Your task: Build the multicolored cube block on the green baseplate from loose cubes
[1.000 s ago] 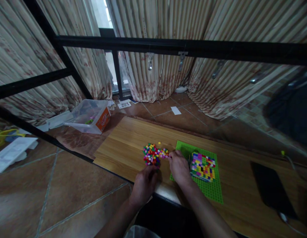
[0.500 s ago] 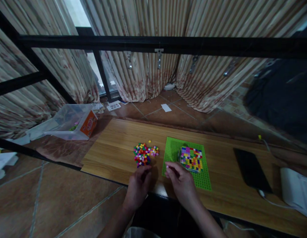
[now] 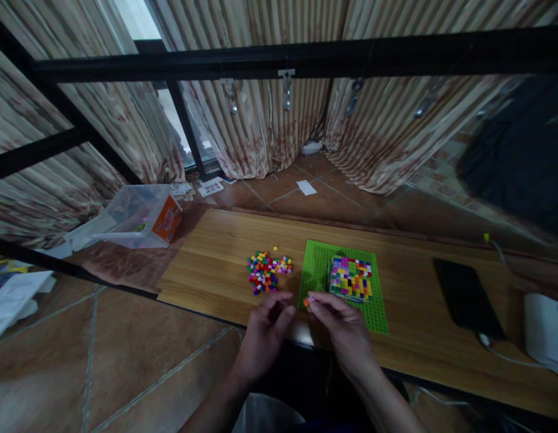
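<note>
My right hand (image 3: 349, 328) pinches small toy bricks (image 3: 307, 302), orange with a bit of pink, between thumb and forefinger, over the near left edge of the green baseplate (image 3: 315, 267). On that baseplate stands a block built of many coloured bricks (image 3: 350, 278), just beyond my right fingers. My left hand (image 3: 265, 331) is at the table's front edge, its thumb and forefinger apart and nothing visible between them. Just beyond it lies a heap of loose coloured bricks (image 3: 263, 272); a single yellow brick (image 3: 275, 248) lies off its far side.
A black phone (image 3: 468, 297) with a cable and a white box-shaped device (image 3: 547, 334) are at the right of the wooden table (image 3: 207, 258). A clear plastic bin (image 3: 139, 219) sits to the left. A dark metal bar (image 3: 261, 63) crosses ahead, before striped curtains.
An orange brick now shows at my right fingertips, where only pink showed before. My left thumb and forefinger have parted, and the hand is nearer the right one. The view has shifted slightly.
</note>
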